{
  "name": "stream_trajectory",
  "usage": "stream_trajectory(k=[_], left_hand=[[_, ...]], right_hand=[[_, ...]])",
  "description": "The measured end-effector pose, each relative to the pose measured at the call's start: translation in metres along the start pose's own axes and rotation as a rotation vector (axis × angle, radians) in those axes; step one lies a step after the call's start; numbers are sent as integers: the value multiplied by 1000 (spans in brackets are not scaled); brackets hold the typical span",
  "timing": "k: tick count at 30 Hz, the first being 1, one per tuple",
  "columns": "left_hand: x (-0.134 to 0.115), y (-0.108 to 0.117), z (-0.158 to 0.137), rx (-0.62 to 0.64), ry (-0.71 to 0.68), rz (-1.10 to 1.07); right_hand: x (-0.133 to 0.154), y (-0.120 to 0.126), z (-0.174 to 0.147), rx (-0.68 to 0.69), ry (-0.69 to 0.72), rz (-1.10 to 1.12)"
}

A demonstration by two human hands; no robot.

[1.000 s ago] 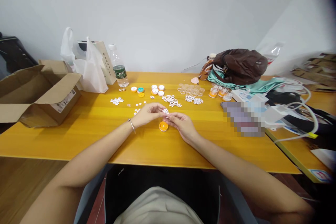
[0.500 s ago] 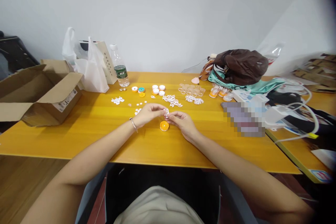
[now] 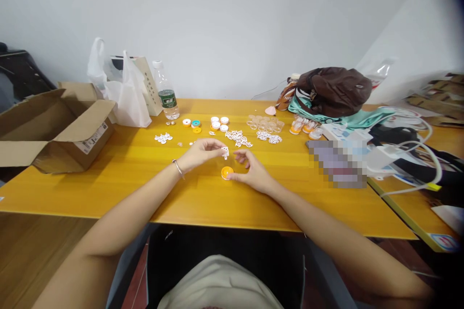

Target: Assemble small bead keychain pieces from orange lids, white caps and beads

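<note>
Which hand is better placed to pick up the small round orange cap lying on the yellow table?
Right, probably. The right hand rests on the yellow table with its thumb beside the small round orange cap, while the left hand is raised, pinching a small white plastic piece.

A long yellow wooden surface (image 3: 137, 188) runs to the white wall. On its left end sits an open cardboard box (image 3: 50, 128), with a white plastic bag (image 3: 126, 94) and a water bottle (image 3: 166, 91) behind it near the wall. Small round caps (image 3: 217, 123), white lacy pieces (image 3: 237, 138) and clear rings (image 3: 264, 123) lie scattered across the middle. An orange cap (image 3: 227, 172) rests nearer the front edge. To the right lie a brown bag (image 3: 333, 91), teal cloth (image 3: 362, 118) and white cables (image 3: 416, 154).
</note>
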State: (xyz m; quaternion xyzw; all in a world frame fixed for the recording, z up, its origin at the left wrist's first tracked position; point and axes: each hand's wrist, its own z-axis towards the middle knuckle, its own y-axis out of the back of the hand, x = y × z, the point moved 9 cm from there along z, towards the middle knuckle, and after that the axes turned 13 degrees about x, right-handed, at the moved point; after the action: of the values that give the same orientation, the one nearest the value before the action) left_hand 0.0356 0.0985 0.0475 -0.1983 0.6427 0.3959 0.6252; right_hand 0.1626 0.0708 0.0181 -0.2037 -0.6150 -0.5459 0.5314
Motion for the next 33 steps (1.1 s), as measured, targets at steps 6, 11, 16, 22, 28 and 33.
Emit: stream_trajectory(k=[6,11,16,22,28,33], left_hand=[[-6,-19,-5,203,-11,256],[-7,-31,-7,263,6,404],[-5,-30,-7,262,-5,434],[-7,-33,-7,278,-35,459],[-13,-37,-8,293,-58,561],[-15,-38,-10,281,-64,613]], right_hand=[[8,-19,-3,146,110,-381],[5,-22,0,158,116,-400],[4,-21,1,148,116,-394],[1,-21,2,140,121,-382],[-2,-22,3,146,111,-391],[-2,-23,4,166,114,-401]])
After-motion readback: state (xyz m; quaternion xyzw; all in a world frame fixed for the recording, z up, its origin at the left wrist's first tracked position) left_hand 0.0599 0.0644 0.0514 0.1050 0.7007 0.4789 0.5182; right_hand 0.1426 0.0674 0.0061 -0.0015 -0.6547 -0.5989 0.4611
